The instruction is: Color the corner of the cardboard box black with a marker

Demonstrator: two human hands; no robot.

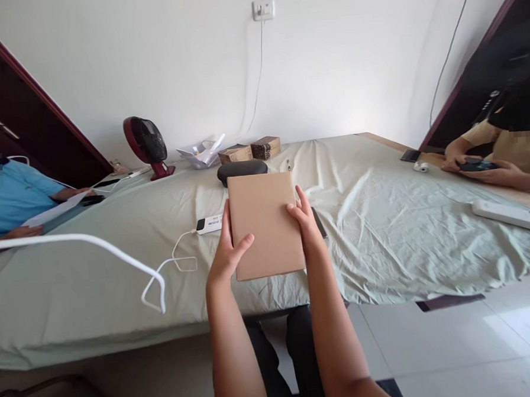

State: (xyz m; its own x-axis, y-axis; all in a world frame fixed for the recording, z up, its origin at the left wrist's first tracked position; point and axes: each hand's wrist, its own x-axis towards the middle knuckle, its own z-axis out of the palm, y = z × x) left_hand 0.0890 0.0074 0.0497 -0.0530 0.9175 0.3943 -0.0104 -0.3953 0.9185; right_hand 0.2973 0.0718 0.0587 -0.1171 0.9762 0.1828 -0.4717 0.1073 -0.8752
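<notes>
A plain brown cardboard box (266, 228) is gripped between my two hands in front of me, over the near part of the table. My left hand (232, 247) clasps its left side, thumb on the broad face and fingers along the edge. On the opposite side my right hand (305, 217) holds the box the same way, its thumb near the right edge. Behind the box sits a black oval case (242, 171). A white power bank (209, 224) with a cable lies to the left, partly hidden. A dark flat object (319, 222) shows past my right hand.
A pale green cloth (381, 216) covers the table. At the back are a dark red fan (149, 145), a white paper-like tray (201, 154) and two small patterned boxes (266, 147). A white cable (93, 240) crosses the left foreground. People sit at both sides; one holds paper (55, 210).
</notes>
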